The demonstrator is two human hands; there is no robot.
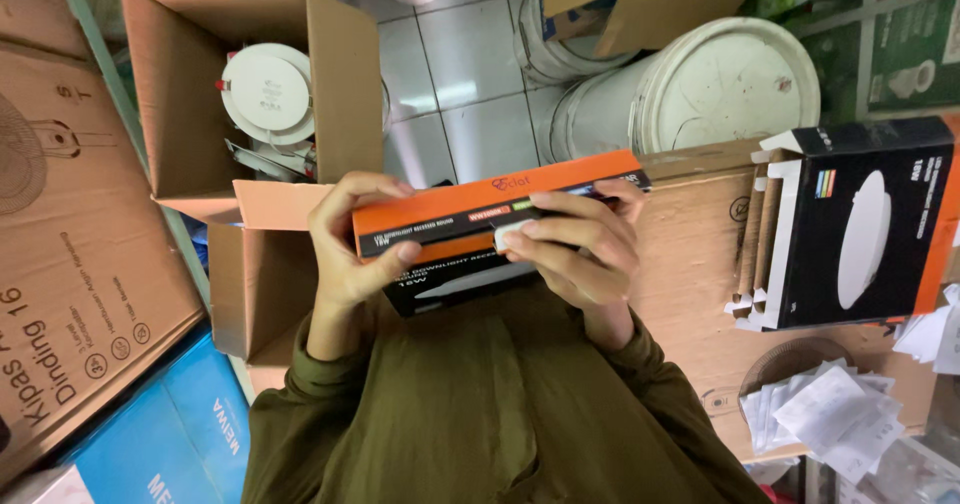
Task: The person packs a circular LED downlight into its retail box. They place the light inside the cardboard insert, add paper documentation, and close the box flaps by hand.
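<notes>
Nearest, olive-green sleeves filling the lower middle of the view. Just above them, a flat orange-and-black box held up close between both hands, long side level, over the gap between the cartons. Left hand wrapped around the box's left end, thumb on the front face, fingers behind; grip closed on the box. Right hand clasped over the right half, fingers laid across the front; grip likewise holding the box. Under the right fingertips, a small white piece, possibly a tab or label, too hidden to tell.

Lower left, a blue carton beside a large brown carton printed with a fan drawing. Lower right, a heap of white paper slips on a brown cardboard surface. Above the slips, a second black-and-orange box with its end flaps open, showing a picture of a round white lamp.

Farther off at upper left, an open cardboard carton holding round white downlights. Beyond, pale floor tiles, a large white bucket with lid, and another open carton at the top edge.
</notes>
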